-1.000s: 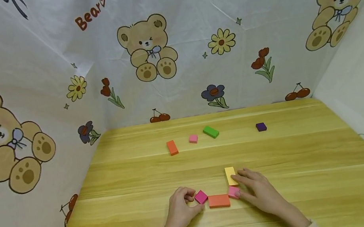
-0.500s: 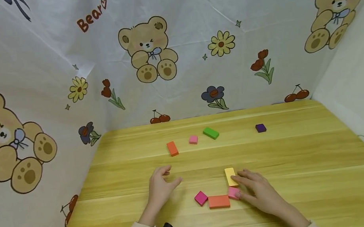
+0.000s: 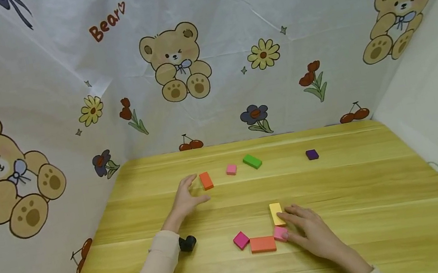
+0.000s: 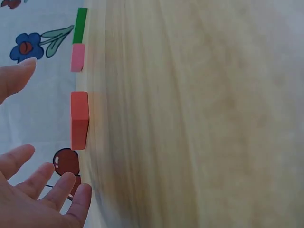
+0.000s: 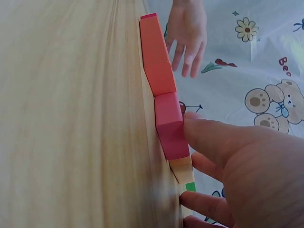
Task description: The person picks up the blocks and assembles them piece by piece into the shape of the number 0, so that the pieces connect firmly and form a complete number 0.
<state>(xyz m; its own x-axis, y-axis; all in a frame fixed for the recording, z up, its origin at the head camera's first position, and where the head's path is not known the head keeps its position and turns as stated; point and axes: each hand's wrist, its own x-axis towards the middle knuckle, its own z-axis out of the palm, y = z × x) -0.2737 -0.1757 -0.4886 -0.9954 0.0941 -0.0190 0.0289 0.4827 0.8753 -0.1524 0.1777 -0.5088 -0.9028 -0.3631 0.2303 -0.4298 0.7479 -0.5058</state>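
My left hand (image 3: pixel 186 197) reaches out with thumb and fingers spread just left of an orange block (image 3: pixel 206 181), nothing in its grasp. In the left wrist view that orange block (image 4: pixel 79 120) stands beyond the gap between thumb and fingers. My right hand (image 3: pixel 311 232) rests beside a yellow block (image 3: pixel 276 214) and a pink block (image 3: pixel 280 233). Its index fingertip is at the yellow block, while the thumb touches the pink one (image 5: pixel 170 121). A red-orange block (image 3: pixel 262 244) adjoins the pink block, and a magenta block (image 3: pixel 241 240), turned at an angle, meets its left end.
Farther back on the wooden table (image 3: pixel 363 189) lie a small pink block (image 3: pixel 231 169), a green block (image 3: pixel 252 161) and a dark purple block (image 3: pixel 312 154). A bear-print cloth (image 3: pixel 215 60) hangs behind the table and along its left side.
My left hand has left the magenta block and moved away across the table to beside the back orange block, its fingers opening. My right hand stays at the yellow and pink blocks.
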